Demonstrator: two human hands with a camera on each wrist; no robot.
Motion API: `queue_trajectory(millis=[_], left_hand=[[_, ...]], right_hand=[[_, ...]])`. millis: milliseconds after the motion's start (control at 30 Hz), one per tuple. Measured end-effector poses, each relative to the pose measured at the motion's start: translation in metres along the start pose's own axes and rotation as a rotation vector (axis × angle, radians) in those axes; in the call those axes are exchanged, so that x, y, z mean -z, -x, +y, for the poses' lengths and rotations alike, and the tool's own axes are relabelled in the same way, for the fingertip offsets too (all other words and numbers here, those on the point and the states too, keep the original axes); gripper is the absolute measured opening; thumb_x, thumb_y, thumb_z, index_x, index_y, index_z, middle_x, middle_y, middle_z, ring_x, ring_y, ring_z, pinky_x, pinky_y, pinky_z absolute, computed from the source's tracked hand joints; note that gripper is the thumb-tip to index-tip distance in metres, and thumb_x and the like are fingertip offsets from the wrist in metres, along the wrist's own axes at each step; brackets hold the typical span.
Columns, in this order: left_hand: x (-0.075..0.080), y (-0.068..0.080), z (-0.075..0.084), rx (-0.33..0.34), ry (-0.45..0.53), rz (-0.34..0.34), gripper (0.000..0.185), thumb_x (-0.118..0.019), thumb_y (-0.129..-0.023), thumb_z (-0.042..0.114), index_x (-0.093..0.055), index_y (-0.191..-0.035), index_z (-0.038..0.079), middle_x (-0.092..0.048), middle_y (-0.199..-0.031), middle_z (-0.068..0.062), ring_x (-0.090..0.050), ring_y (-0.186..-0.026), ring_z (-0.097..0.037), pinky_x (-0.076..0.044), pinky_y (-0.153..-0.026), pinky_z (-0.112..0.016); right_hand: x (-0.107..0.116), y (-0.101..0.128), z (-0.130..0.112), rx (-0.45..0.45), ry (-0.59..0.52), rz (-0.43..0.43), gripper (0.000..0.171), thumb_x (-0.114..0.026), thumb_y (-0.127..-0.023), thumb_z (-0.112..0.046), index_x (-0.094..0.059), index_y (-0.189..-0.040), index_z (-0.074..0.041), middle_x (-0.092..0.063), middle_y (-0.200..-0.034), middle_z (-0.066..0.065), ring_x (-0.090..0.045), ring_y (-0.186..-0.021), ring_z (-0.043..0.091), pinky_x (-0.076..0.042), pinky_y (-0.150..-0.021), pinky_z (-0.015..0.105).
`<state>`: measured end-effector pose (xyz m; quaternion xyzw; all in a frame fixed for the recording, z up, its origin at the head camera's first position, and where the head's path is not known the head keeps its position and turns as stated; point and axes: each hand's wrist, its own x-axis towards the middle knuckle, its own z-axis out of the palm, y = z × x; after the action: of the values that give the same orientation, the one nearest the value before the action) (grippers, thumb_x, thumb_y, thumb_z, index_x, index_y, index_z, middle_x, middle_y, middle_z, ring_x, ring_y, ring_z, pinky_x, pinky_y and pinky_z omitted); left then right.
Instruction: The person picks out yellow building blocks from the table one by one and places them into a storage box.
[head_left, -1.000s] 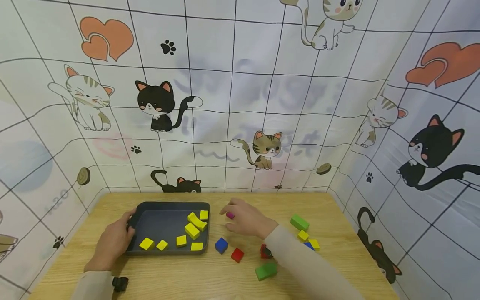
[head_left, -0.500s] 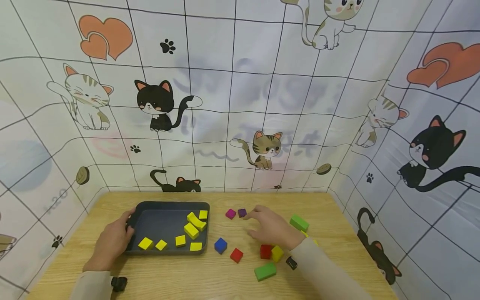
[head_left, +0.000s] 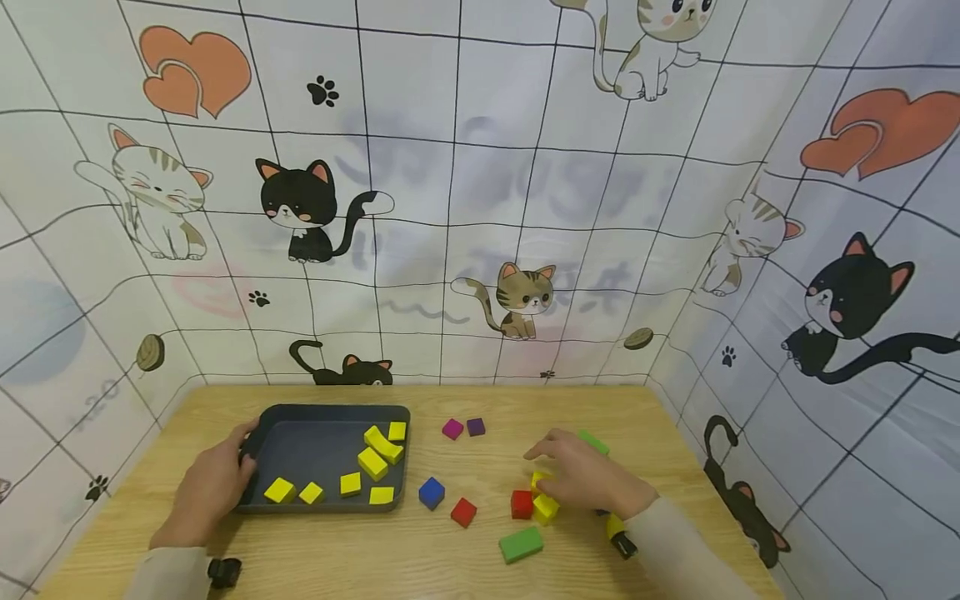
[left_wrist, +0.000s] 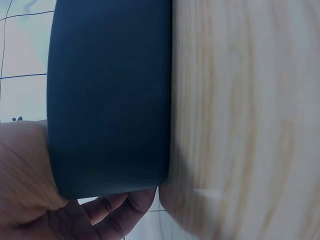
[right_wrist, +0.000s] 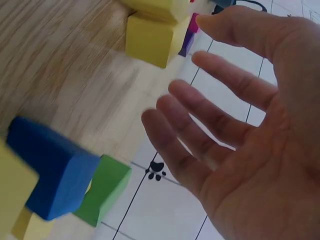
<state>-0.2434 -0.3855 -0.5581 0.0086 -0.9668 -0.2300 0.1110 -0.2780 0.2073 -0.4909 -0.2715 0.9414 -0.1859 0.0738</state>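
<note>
My left hand (head_left: 206,487) grips the left edge of the dark tray (head_left: 315,446), thumb at its rim. In the left wrist view the tray's side wall (left_wrist: 110,100) fills much of the frame, with curled fingers (left_wrist: 117,215) beyond its end. My right hand (head_left: 588,477) hovers over the right-hand blocks, palm bare and fingers spread loosely. Under and beside its fingers are a yellow block (head_left: 545,509) and a red block (head_left: 522,504). The right wrist view shows a yellow block (right_wrist: 149,40) near the fingertips, and a blue block (right_wrist: 57,170) farther off.
Several yellow blocks (head_left: 372,463) lie in the tray. On the wooden table are a magenta block (head_left: 452,429), purple block (head_left: 476,427), blue cube (head_left: 431,493), red cube (head_left: 463,512) and green blocks (head_left: 521,545). A cat-patterned cloth (head_left: 420,250) surrounds the table.
My right hand has moved right and nearer, from over the magenta block to the yellow blocks. The magenta and purple blocks are uncovered. My left hand stays on the tray.
</note>
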Motion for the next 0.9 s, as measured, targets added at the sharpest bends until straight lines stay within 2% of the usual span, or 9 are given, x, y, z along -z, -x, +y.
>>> queue_trajectory(millis=[133, 267, 367, 500, 600, 767, 900], left_hand=[[0.003, 0.0, -0.002, -0.004, -0.004, -0.005, 0.063, -0.057, -0.109, 0.005, -0.045, -0.17, -0.006, -0.068, -0.089, -0.017, -0.045, -0.06, -0.02, -0.034, -0.056, -0.034], [0.003, 0.0, -0.001, -0.003, -0.001, -0.008, 0.063, -0.058, -0.109, 0.004, -0.045, -0.169, -0.008, -0.076, -0.108, -0.031, -0.045, -0.061, -0.02, -0.035, -0.057, -0.034], [0.002, -0.001, 0.0, -0.007, -0.006, -0.008, 0.063, -0.058, -0.109, 0.004, -0.045, -0.169, -0.007, -0.075, -0.123, -0.039, -0.046, -0.062, -0.02, -0.036, -0.058, -0.034], [0.002, -0.001, 0.002, -0.014, -0.007, -0.005, 0.063, -0.058, -0.109, 0.004, -0.045, -0.17, -0.007, -0.072, -0.136, -0.044, -0.047, -0.063, -0.021, -0.036, -0.059, -0.034], [0.004, -0.001, 0.003, -0.012, -0.002, -0.006, 0.063, -0.058, -0.109, 0.004, -0.045, -0.17, -0.007, -0.071, -0.14, -0.045, -0.047, -0.064, -0.021, -0.037, -0.059, -0.035], [0.006, -0.001, 0.004, 0.002, -0.002, -0.015, 0.062, -0.058, -0.11, 0.004, -0.045, -0.17, -0.006, -0.071, -0.14, -0.044, -0.049, -0.067, -0.022, -0.039, -0.062, -0.037], [0.005, 0.001, 0.004, 0.005, 0.006, -0.009, 0.061, -0.058, -0.11, 0.004, -0.046, -0.17, -0.006, -0.075, -0.127, -0.04, -0.049, -0.065, -0.021, -0.038, -0.061, -0.036]], right_hand=[[0.001, 0.006, 0.005, 0.012, -0.047, -0.029, 0.046, -0.078, -0.097, -0.001, -0.084, -0.141, -0.014, -0.076, -0.137, 0.004, -0.069, -0.124, 0.026, -0.061, -0.109, 0.055], [0.001, 0.009, 0.01, 0.052, -0.028, -0.064, 0.054, -0.077, -0.096, 0.004, -0.082, -0.145, -0.018, -0.076, -0.141, 0.003, -0.07, -0.124, 0.024, -0.062, -0.107, 0.049], [0.001, 0.01, 0.012, 0.083, -0.02, -0.078, 0.055, -0.08, -0.097, 0.004, -0.081, -0.147, -0.019, -0.076, -0.143, 0.002, -0.071, -0.124, 0.023, -0.063, -0.105, 0.045], [0.0, 0.008, 0.011, 0.116, -0.018, -0.088, 0.054, -0.08, -0.097, 0.008, -0.082, -0.144, -0.018, -0.078, -0.142, 0.003, -0.074, -0.127, 0.024, -0.065, -0.11, 0.049], [-0.001, 0.005, 0.011, 0.134, -0.01, -0.094, 0.052, -0.079, -0.096, 0.01, -0.084, -0.14, -0.017, -0.079, -0.14, 0.002, -0.076, -0.127, 0.024, -0.065, -0.112, 0.05], [-0.004, 0.001, 0.011, 0.148, -0.013, -0.094, 0.046, -0.081, -0.095, 0.01, -0.088, -0.13, -0.02, -0.082, -0.132, 0.0, -0.078, -0.122, 0.021, -0.066, -0.108, 0.046], [-0.006, -0.001, 0.011, 0.147, -0.022, -0.092, 0.04, -0.083, -0.096, 0.007, -0.089, -0.124, -0.021, -0.083, -0.127, -0.001, -0.078, -0.117, 0.019, -0.067, -0.104, 0.042]])
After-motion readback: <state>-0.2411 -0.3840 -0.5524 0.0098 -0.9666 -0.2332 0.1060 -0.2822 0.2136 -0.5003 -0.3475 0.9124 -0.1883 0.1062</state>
